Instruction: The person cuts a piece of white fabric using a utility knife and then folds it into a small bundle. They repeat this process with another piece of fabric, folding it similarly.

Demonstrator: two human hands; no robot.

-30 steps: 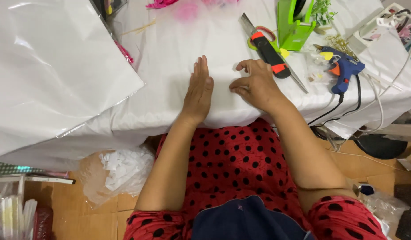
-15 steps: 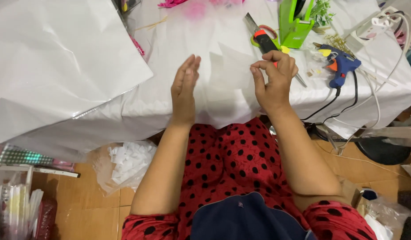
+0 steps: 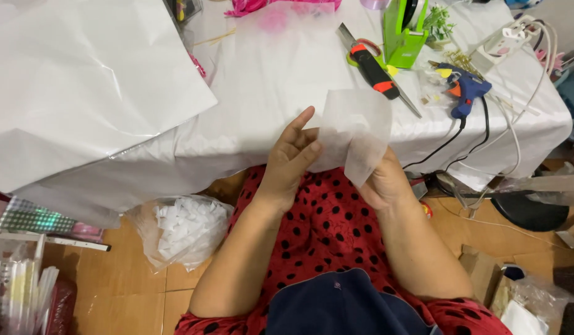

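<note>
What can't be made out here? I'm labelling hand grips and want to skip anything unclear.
All in the head view:
- Right hand: its fingers are hidden behind the white sheet, so the grip is unclear.
- Left hand: whether it pinches the sheet or only touches its edge cannot be told.
- Green tape dispenser: top cut off by the upper edge.
- Pink material: mostly cut off by the upper edge.

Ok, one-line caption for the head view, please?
Both hands, left and right, hold a thin white sheet up at the edge of a white-covered table.
</note>
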